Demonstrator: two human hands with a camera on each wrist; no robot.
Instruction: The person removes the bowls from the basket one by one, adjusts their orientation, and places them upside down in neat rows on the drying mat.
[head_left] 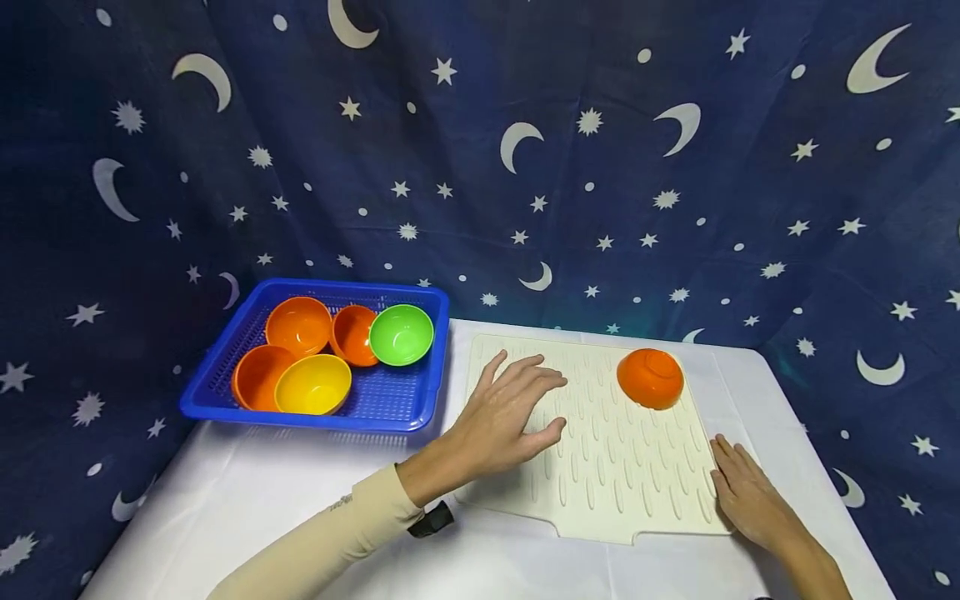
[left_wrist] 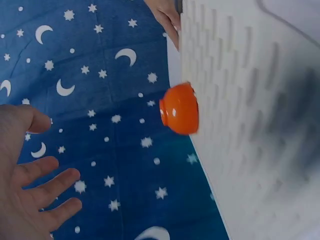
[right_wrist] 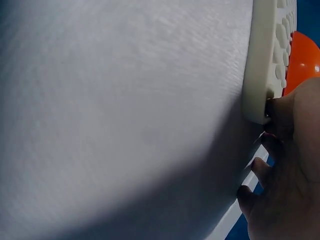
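Note:
A cream drainboard [head_left: 592, 492] with raised oblong ridges lies on the white table. Near its far right corner an orange bowl [head_left: 651, 378] stands upside down, its foot ring upward; the left wrist view shows this bowl [left_wrist: 181, 109] from the side. Over the left part of the board my left hand [head_left: 506, 408] hovers with fingers spread and nothing in them. My right hand [head_left: 753, 500] rests at the board's right edge, fingers extended. In the right wrist view its thumb touches the board's edge [right_wrist: 257, 100], while the other fingers reach down beside it.
To the left is a blue plastic basket [head_left: 390, 408] holding several bowls: orange ones [head_left: 298, 325], a yellow bowl [head_left: 312, 385] and a green bowl [head_left: 401, 335]. A dark blue curtain [head_left: 480, 167] with moons and stars hangs behind and around the table [head_left: 300, 475].

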